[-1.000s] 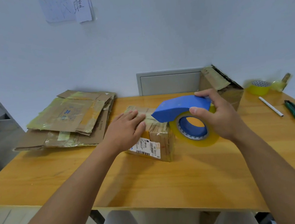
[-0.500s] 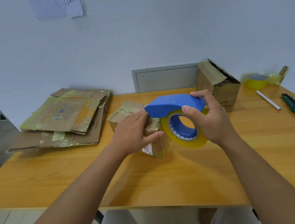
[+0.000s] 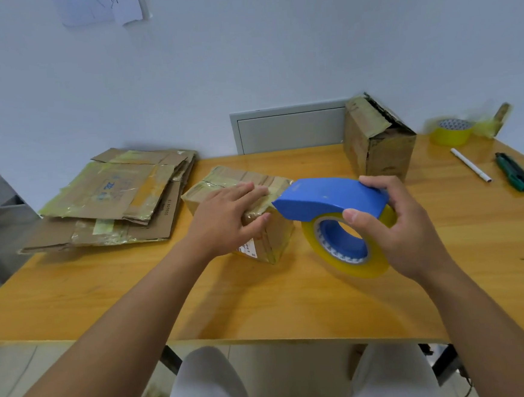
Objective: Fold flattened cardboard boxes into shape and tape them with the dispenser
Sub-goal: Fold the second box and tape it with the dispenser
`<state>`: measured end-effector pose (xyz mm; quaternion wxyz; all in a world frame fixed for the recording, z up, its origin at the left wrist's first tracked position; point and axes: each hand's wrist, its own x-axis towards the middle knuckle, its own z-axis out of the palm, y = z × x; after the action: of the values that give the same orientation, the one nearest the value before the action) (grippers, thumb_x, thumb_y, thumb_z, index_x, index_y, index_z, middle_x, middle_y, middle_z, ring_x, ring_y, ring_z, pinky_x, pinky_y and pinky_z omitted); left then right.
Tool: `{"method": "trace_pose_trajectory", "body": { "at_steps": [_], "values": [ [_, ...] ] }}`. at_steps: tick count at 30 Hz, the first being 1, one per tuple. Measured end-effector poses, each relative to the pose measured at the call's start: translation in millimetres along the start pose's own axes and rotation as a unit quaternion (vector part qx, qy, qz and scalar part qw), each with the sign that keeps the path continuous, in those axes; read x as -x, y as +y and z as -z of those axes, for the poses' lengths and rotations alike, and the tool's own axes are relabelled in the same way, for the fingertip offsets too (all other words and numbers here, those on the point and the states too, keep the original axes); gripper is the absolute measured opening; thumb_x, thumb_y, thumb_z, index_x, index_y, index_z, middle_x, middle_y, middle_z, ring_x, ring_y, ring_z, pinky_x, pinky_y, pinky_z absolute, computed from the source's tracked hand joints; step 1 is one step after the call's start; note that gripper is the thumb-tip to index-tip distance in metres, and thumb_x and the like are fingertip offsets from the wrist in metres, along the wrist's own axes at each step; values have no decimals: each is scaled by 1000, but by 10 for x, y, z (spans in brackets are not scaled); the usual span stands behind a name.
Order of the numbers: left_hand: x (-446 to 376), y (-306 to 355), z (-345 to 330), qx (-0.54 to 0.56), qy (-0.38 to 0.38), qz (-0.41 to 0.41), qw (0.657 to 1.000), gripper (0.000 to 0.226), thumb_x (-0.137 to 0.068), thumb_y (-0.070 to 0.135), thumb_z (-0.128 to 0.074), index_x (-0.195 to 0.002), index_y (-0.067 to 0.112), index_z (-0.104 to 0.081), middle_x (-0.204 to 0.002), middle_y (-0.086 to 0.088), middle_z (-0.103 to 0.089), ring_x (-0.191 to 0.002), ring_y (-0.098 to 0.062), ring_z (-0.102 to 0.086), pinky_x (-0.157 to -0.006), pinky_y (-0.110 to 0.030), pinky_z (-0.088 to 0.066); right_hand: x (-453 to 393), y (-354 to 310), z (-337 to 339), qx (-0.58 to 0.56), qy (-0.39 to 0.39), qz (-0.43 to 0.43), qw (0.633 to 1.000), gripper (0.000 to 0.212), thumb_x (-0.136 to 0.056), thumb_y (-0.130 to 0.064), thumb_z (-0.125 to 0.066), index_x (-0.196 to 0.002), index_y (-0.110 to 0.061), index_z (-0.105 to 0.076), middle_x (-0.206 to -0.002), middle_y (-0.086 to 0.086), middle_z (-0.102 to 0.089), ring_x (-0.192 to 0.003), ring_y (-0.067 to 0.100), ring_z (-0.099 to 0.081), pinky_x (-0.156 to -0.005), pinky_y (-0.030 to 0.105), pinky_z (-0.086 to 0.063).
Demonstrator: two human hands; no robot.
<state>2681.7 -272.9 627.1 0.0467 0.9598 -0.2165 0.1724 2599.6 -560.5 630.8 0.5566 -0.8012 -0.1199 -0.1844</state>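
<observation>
A small taped cardboard box stands on the middle of the wooden table. My left hand presses on its top at the near right corner, fingers flat across the taped seam and thumb over the front edge. My right hand grips a blue tape dispenser loaded with a yellowish tape roll. The dispenser hangs just right of the box, its blue nose close to my left fingertips. A stack of flattened boxes lies at the left.
A taller folded box stands at the back right, by a grey wall panel. Further right lie a spare yellow tape roll, a white pen and a green cutter.
The dispenser has come off the box's top and moved right and lower, past its right end. My left hand slid right along the top to the near corner.
</observation>
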Motion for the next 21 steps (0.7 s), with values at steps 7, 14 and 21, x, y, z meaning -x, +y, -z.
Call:
{"method": "trace_pose_trajectory", "body": {
  "at_steps": [7,14,21],
  "values": [
    [-44,-24,16,40,3,-60,997,68,-93,55,-30,-149,20,-45,-156,3,-39,-146,-14,-30,-119,-37,-23,92,100,-323,-3,-1,-24,1000,47,-84,-48,-69,-119,-29,-44,-95,-14,-57,-81,-3,-58,-62,12,-45],
    [-38,-26,52,96,-55,-50,993,75,-84,56,-24,-154,30,-32,-160,8,-28,-149,-10,-22,-119,-34,-16,103,155,-364,6,-9,-38,999,51,-79,-52,-59,-120,-30,-40,-97,-13,-55,-80,-3,-57,-62,15,-47],
    [-24,-35,-5,49,-34,-74,995,73,-88,58,-32,-155,28,-30,-160,9,-29,-150,-11,-20,-120,-38,-17,71,180,-294,16,-38,-58,997,55,-78,-60,-57,-124,-36,-37,-94,-8,-56,-70,1,-56,-58,15,-45]
  ]
}}
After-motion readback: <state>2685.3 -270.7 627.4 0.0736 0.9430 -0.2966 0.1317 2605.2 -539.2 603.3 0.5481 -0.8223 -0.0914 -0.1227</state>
